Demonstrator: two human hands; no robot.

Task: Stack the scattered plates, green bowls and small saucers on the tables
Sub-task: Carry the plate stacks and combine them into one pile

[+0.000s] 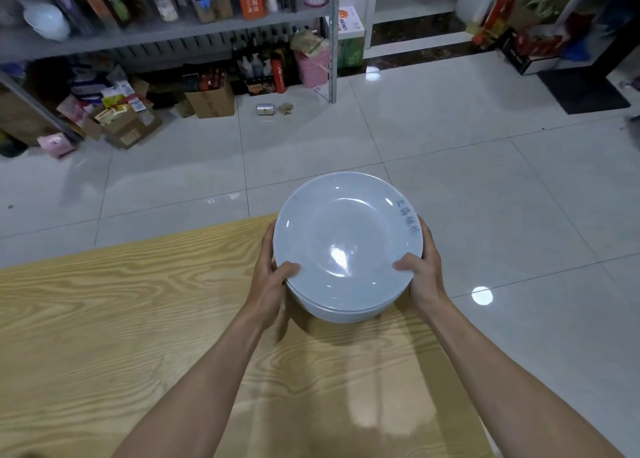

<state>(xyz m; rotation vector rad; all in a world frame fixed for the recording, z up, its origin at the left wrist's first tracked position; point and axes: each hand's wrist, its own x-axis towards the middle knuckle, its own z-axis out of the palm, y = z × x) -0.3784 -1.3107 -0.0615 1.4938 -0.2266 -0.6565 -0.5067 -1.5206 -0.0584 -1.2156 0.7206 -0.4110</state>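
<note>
Light: dim, cool, from overhead.
Glare: on plate stack (341, 260); floor (481, 295) right of it.
Shadow: table (138, 319) beneath stack.
Edges: bowed, soft.

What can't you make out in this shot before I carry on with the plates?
- Head view: the plate count in the stack; the top plate hides all but a few near edges.
- Whether the stack touches the table; its base is hidden.
- Fingertips of the left hand and right hand, under the plates.
- The rim writing, blurred.
- The table's rest, cut by the left and bottom edges.
</note>
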